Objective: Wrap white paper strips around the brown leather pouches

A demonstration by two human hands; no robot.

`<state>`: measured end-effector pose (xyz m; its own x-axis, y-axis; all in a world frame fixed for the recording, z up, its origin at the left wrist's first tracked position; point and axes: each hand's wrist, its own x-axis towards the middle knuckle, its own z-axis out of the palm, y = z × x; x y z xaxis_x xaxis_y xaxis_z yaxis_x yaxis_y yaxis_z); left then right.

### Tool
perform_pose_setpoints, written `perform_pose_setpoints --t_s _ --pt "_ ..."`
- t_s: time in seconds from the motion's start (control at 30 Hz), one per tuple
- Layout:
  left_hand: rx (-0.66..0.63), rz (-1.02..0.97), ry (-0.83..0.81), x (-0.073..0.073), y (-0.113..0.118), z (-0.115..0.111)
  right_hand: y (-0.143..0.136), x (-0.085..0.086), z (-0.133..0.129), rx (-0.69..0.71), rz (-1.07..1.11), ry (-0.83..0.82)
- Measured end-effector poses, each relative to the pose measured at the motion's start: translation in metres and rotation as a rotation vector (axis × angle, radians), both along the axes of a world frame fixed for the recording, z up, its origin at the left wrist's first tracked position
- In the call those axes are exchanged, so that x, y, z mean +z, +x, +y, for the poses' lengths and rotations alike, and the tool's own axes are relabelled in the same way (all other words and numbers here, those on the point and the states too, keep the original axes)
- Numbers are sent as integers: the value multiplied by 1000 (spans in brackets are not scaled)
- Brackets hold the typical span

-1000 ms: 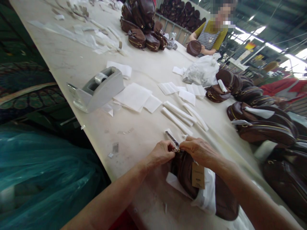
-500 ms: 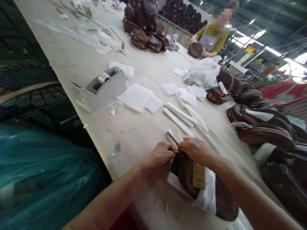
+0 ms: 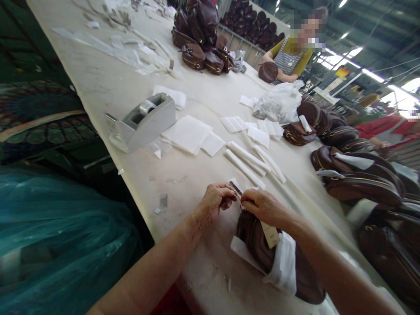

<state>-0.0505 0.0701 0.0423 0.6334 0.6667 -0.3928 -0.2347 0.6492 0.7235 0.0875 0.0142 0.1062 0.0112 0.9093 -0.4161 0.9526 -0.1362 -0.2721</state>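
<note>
A dark brown leather bag [image 3: 308, 280] lies on the table in front of me, with white wrapping paper [image 3: 285, 267] around its middle. A tan paper tag [image 3: 271, 235] hangs against its side. My right hand [image 3: 262, 204] is closed in a pinch at the bag's far end, on a short brown strap [image 3: 235, 188] whose tip pokes out beyond the fingers. Just left of the strap, my left hand [image 3: 216, 202] has its thumb and fingers pinched together. Whatever lies between those fingertips is too small to make out.
A grey tape dispenser [image 3: 149, 120] stands near the table's left edge, beside white paper sheets [image 3: 190, 133]. Folded white strips [image 3: 246, 166] lie beyond my hands. Brown bags [image 3: 364, 186] line the right side. Across the table, a person [image 3: 288, 57] holds a round bag.
My left hand has pulled slightly up and left, away from the bag's end, and its fingers have turned. The right hand has shifted slightly left. The tag has tilted.
</note>
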Motion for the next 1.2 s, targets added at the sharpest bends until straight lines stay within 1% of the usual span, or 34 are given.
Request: perform_pose_setpoints --t_s 0.1,0.23,0.37,0.5,0.67,0.8,0.97,1.2 --pt "-16 23 21 0 2 -2 1 0 -1 -16 -6 11" --pt "-72 95 66 0 5 -5 3 -2 -2 -29 -33 15" --pt "-93 167 123 -3 7 -5 5 -6 -1 -16 -40 20" --pt "-107 232 232 -4 5 -5 4 -5 -1 8 -14 13" --pt "-248 279 382 -6 5 -12 -1 1 0 -18 -21 -10" --pt "-264 339 472 -10 8 -14 1 -2 -1 2 -18 3" --pt "-310 391 455 -10 6 -10 5 -5 -2 35 18 17" --pt "-303 378 427 -5 2 -7 1 -6 -2 68 3 3"
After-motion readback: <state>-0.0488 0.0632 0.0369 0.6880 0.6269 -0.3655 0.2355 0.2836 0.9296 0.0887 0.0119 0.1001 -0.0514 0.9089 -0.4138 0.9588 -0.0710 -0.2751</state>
